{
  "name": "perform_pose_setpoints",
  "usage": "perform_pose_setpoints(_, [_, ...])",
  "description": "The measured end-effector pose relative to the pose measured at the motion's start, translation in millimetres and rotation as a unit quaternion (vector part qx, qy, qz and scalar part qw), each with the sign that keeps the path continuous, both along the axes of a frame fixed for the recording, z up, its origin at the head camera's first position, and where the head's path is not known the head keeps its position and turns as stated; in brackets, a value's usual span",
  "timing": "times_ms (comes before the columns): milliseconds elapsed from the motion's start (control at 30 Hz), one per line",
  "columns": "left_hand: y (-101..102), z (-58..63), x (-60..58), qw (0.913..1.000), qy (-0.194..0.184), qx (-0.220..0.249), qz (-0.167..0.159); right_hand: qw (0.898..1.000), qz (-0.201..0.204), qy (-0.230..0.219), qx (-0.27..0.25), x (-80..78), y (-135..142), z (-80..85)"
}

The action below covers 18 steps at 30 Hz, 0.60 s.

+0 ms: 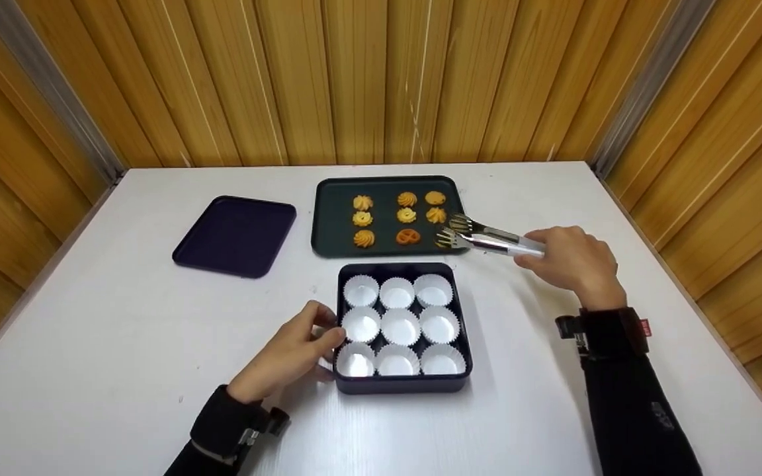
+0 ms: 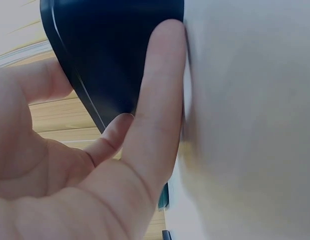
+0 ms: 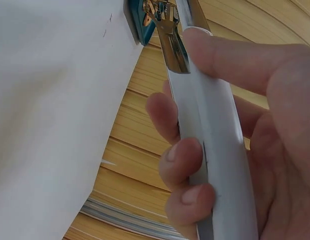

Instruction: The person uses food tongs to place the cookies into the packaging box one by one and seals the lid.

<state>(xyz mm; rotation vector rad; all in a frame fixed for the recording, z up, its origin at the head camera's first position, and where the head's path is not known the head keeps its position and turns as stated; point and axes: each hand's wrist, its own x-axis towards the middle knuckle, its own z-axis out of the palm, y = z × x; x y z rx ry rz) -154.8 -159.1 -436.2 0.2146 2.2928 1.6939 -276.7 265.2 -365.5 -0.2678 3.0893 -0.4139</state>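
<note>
My right hand (image 1: 573,261) grips silver serving tongs (image 1: 497,241) with white handles, its fingers wrapped around both arms in the right wrist view. The forked tong tips spread over the near right corner of a dark green tray (image 1: 335,244), around a cookie (image 1: 444,242) they partly hide. My left hand (image 1: 295,350) rests against the left side of a dark square box (image 1: 402,383). Its thumb lies at the rim, and fairly straight fingers touch the outer wall (image 2: 109,50) in the left wrist view. White paper cups (image 1: 401,327) fill the box in three rows.
On the tray lie several swirled cookies (image 1: 363,238) and a pretzel (image 1: 408,237) in three columns. A dark purple square lid (image 1: 239,235) lies left of the tray on the white table (image 1: 123,317). Wood-patterned walls (image 1: 354,79) stand behind and beside the table.
</note>
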Motion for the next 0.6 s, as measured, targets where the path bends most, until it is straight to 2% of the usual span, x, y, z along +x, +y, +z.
perform_pose_setpoints(267, [-0.9,-0.4,0.5,1.0,0.0,0.0,0.003,1.0,0.003,0.004,0.014,-2.2,-7.8,-3.1])
perform_pose_setpoints(600, [-0.6,0.8,0.1,1.0,-0.007,0.004,-0.001,0.999,0.014,0.029,0.0,-3.6,-5.7,-10.0])
